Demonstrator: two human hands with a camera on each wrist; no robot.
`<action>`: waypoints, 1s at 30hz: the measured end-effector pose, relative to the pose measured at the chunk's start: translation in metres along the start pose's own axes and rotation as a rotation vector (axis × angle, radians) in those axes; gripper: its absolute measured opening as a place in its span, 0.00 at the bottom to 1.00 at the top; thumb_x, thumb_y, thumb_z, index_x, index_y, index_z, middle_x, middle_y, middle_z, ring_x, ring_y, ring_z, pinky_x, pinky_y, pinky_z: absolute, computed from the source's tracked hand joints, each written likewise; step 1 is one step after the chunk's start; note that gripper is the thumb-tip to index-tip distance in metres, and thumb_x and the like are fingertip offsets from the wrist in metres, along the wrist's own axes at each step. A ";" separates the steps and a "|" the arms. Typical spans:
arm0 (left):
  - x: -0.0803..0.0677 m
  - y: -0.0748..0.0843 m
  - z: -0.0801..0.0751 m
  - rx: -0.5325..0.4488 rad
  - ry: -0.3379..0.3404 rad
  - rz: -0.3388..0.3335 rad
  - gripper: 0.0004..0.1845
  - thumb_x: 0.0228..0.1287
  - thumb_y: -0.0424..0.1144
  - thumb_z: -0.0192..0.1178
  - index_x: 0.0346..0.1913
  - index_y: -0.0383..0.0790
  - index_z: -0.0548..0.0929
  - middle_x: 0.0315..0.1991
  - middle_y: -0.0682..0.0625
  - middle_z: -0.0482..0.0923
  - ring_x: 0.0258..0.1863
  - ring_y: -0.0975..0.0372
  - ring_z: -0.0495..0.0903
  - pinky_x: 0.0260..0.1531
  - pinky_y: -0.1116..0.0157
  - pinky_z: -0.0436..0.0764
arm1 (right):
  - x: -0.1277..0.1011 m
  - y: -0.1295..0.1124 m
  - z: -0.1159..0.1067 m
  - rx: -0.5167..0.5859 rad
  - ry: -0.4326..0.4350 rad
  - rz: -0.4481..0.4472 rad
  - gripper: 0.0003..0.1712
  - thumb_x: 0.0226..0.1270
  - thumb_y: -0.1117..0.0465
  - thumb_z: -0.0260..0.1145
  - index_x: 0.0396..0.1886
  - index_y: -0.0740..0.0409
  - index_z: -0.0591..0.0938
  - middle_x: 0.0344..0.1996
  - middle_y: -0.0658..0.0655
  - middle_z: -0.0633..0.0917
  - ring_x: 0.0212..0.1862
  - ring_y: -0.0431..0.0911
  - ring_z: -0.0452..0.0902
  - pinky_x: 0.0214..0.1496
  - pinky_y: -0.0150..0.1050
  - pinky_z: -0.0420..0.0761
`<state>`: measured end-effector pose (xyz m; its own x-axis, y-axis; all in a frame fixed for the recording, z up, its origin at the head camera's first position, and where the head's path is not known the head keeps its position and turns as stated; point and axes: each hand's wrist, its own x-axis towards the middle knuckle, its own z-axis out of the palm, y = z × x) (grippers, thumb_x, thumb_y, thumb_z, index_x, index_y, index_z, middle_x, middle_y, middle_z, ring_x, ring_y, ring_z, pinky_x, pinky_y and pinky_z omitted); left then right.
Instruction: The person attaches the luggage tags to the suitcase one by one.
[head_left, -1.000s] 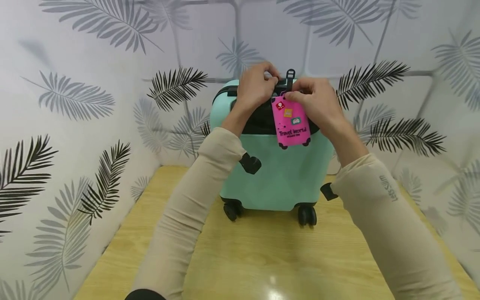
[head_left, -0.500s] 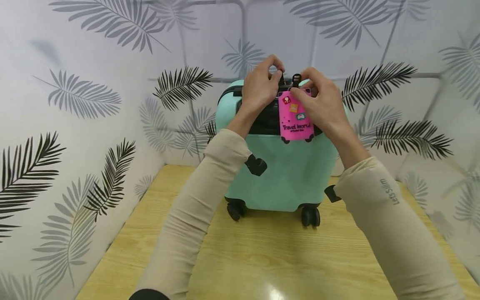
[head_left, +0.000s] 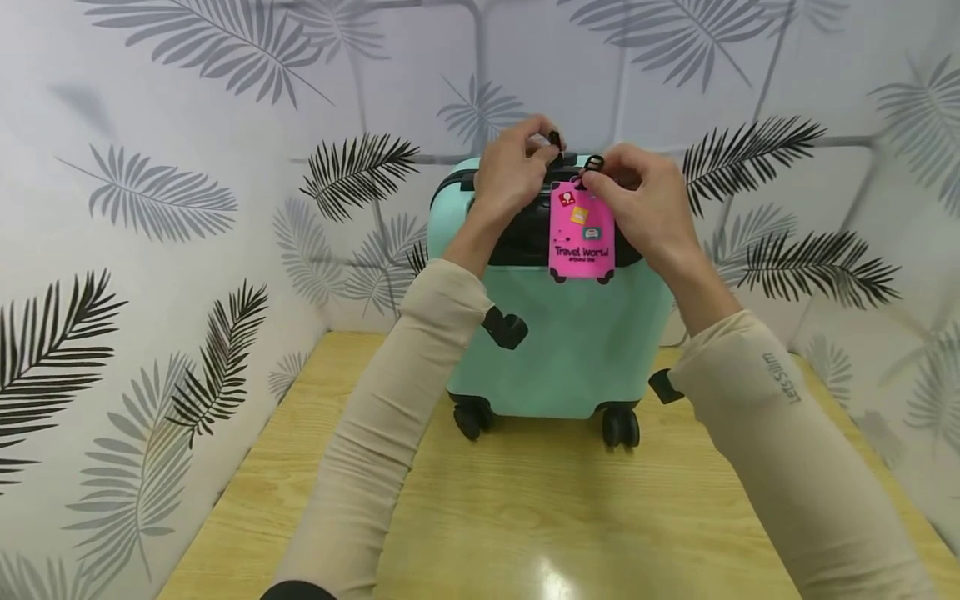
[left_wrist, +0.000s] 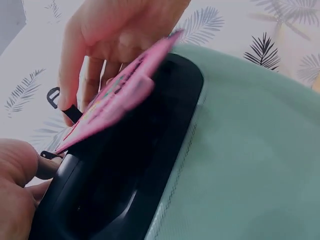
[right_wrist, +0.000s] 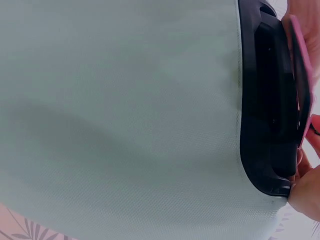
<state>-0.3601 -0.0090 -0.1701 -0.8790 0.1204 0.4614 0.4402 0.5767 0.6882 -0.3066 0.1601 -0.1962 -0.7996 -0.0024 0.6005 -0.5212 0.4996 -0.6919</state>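
Both grips pinch the thin black strap (head_left: 592,162) of the flat pink tag (head_left: 581,233).

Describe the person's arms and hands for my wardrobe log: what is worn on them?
Both arms wear long, snug beige sleeves; the left sleeve is plain, the right sleeve carries small grey lettering. The left hand and right hand are bare, with no gloves.

Head view: looks forward and down from above both arms, sees whole green suitcase (head_left: 558,342) past hands, not close.
Left wrist view: very close, looks from below left hand (left_wrist: 17,195) up along black handle (left_wrist: 125,170) to pink tag (left_wrist: 117,95).
Right wrist view: very close, faces suitcase side.
All three share handle and tag.
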 end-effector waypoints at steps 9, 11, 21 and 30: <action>0.003 -0.001 0.000 0.000 -0.003 0.006 0.11 0.81 0.43 0.56 0.60 0.51 0.79 0.47 0.55 0.90 0.40 0.61 0.83 0.38 0.67 0.71 | 0.001 0.003 0.003 0.041 0.054 -0.021 0.13 0.72 0.57 0.70 0.47 0.61 0.89 0.37 0.48 0.85 0.40 0.40 0.79 0.48 0.31 0.76; 0.003 -0.001 0.000 0.023 0.000 -0.014 0.12 0.79 0.43 0.59 0.59 0.51 0.82 0.49 0.56 0.90 0.52 0.63 0.83 0.49 0.65 0.73 | 0.001 0.004 0.004 0.046 0.062 -0.021 0.13 0.71 0.57 0.71 0.48 0.61 0.89 0.38 0.47 0.84 0.41 0.39 0.79 0.48 0.31 0.77; 0.000 -0.004 -0.002 -0.016 -0.022 0.053 0.08 0.79 0.40 0.58 0.49 0.52 0.87 0.48 0.55 0.90 0.51 0.63 0.84 0.47 0.64 0.72 | -0.001 0.001 0.009 0.057 0.099 -0.021 0.12 0.68 0.58 0.74 0.46 0.61 0.90 0.39 0.46 0.84 0.41 0.40 0.79 0.48 0.30 0.78; -0.001 -0.008 -0.002 -0.123 0.046 0.073 0.07 0.76 0.38 0.61 0.48 0.48 0.88 0.44 0.52 0.91 0.45 0.64 0.85 0.44 0.69 0.74 | 0.005 -0.004 0.019 0.031 0.119 -0.030 0.10 0.69 0.60 0.72 0.45 0.61 0.90 0.38 0.50 0.87 0.37 0.38 0.79 0.42 0.28 0.76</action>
<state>-0.3619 -0.0152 -0.1748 -0.8360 0.1193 0.5357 0.5239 0.4644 0.7141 -0.3145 0.1413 -0.1980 -0.7430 0.0869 0.6636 -0.5552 0.4736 -0.6837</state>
